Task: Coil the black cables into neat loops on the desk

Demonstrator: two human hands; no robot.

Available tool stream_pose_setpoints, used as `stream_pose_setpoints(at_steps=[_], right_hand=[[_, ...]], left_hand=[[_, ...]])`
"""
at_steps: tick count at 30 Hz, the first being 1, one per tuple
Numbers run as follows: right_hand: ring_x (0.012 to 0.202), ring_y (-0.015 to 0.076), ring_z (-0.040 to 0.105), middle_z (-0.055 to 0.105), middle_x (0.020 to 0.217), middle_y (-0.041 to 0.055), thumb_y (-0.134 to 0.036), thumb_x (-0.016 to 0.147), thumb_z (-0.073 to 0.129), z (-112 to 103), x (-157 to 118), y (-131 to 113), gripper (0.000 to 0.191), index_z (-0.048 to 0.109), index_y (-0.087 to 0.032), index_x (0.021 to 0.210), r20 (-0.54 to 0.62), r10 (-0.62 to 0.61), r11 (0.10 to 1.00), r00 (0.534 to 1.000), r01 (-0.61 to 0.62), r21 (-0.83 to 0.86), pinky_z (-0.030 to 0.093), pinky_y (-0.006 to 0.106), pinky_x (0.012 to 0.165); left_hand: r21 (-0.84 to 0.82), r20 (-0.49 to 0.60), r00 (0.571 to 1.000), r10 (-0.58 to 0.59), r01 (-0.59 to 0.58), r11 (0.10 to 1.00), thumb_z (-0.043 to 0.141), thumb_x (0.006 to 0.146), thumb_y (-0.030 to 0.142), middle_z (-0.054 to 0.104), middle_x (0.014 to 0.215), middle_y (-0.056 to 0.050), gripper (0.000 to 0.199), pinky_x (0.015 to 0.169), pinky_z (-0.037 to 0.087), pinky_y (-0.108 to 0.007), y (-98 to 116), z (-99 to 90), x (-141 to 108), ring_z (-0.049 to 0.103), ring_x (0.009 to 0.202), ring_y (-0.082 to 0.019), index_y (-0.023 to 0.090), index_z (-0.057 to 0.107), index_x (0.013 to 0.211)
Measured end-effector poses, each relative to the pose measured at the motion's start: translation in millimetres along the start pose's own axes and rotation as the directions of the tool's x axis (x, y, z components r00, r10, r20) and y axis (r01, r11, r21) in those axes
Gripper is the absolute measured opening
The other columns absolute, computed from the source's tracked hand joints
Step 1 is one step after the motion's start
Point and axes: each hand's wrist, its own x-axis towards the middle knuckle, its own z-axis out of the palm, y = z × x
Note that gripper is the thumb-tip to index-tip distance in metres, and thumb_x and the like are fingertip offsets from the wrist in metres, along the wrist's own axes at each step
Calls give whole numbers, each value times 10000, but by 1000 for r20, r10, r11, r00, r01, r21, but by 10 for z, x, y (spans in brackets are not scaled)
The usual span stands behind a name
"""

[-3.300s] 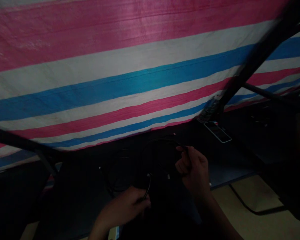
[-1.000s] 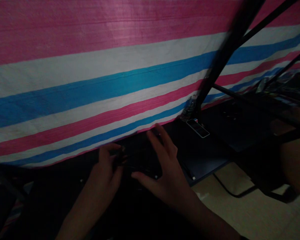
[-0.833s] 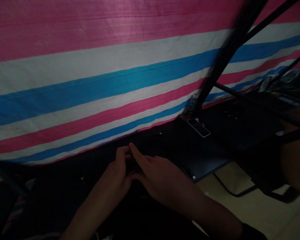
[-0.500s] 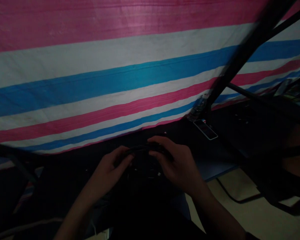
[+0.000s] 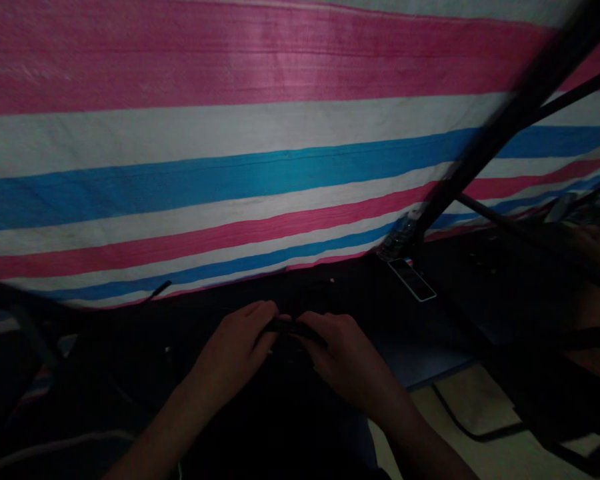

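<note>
A black cable (image 5: 289, 327), bunched into a short curved bundle, spans the gap between my two hands. My left hand (image 5: 247, 337) is closed round its left end, thumb below and fingers on top. Its right end lies in the grip of my right hand (image 5: 337, 340), whose fingers are wrapped round it too. Off to the left, a thin dark cable end (image 5: 161, 289) sticks up against the striped sheet; whether it belongs to the same cable is hidden in the dark. Small pale specks show on the dark surface below my hands.
A striped plastic sheet (image 5: 260, 177) hangs behind the dark table (image 5: 430, 357). To the right lie a phone (image 5: 413, 280) and a clear plastic bottle (image 5: 399, 235), beside a slanting black metal frame (image 5: 485, 160). Part of another person's arm (image 5: 597, 320) shows at the far right.
Both hands have come closer together and sit slightly lower in view, with less cable showing between them. A thin cable end now stands up at the left. The view has tilted slightly upward.
</note>
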Motion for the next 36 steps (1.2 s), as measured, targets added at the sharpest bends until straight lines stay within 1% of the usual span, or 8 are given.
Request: stream_pose_setpoints(at_steps=[6, 11, 14, 17, 20, 25, 31, 36], right_hand=[[504, 87, 509, 579, 601, -32, -210, 927, 562, -211, -120, 126, 151, 690, -179, 853, -331, -12, 949, 943, 115, 294, 318, 198, 475], [469, 96, 449, 513, 567, -28, -363, 940, 603, 108, -127, 164, 236, 646, -177, 800, -547, 213, 782, 809, 195, 592, 333, 226, 464], [455, 84, 400, 480, 557, -43, -436, 965, 568, 420, -40, 112, 327, 578, -186, 753, -549, 319, 572, 772, 305, 761, 345, 228, 475], [510, 92, 461, 529, 586, -27, -445, 991, 518, 600, 39, 73, 378, 566, -181, 724, -427, 335, 517, 840, 215, 828, 402, 235, 540], [707, 138, 615, 656, 717, 25, -391, 964, 562, 572, 65, 90, 316, 611, -173, 742, -305, 337, 596, 891, 49, 801, 484, 266, 698], [771, 176, 681, 720, 798, 24, -309, 874, 646, 263, 28, 121, 146, 648, -184, 950, -360, 345, 715, 867, 6, 699, 527, 292, 735], [614, 123, 601, 665, 703, -3, -243, 866, 622, 4, -34, 169, 114, 714, -181, 888, -288, 147, 865, 946, 19, 501, 446, 216, 542], [370, 41, 247, 351, 488, -96, -406, 899, 662, -73, -29, 223, 228, 649, -189, 831, -534, 380, 573, 755, 261, 777, 228, 180, 373]], left_hand=[[-277, -89, 985, -147, 118, 954, 644, 861, 380, 700, 884, -17, 170, 741, 487, -320, -211, -56, 49, 645, 815, -203, 223, 643, 927], [-620, -113, 964, -239, 120, 776, 542, 946, 400, 713, 959, -50, 212, 887, 506, -369, -170, 288, 74, 670, 935, -204, 208, 622, 987], [-810, -163, 940, -299, 45, 584, 464, 982, 452, 596, 671, 29, 273, 722, 543, -319, -44, 399, 156, 617, 632, -142, 208, 550, 897], [-873, -275, 892, -360, -75, 482, 520, 951, 480, 416, 597, 90, 272, 449, 410, -203, -5, 320, 249, 373, 425, -72, 227, 484, 857], [-752, -345, 874, -341, -40, 658, 528, 945, 414, 407, 603, 81, 207, 409, 295, -179, -39, 145, 281, 339, 437, -73, 229, 498, 856], [-186, -255, 963, -90, 42, 982, 502, 907, 234, 611, 697, 12, 103, 552, 393, -240, 17, 1, 215, 556, 594, -139, 212, 603, 912], [-234, -74, 997, -24, 6, 972, 544, 897, 244, 693, 849, -10, 132, 688, 476, -275, 144, -8, 91, 639, 758, -175, 226, 653, 968], [-451, -12, 983, -181, 156, 879, 699, 815, 318, 712, 969, -38, 223, 808, 520, -331, -131, -45, 37, 656, 883, -210, 217, 667, 1012]])
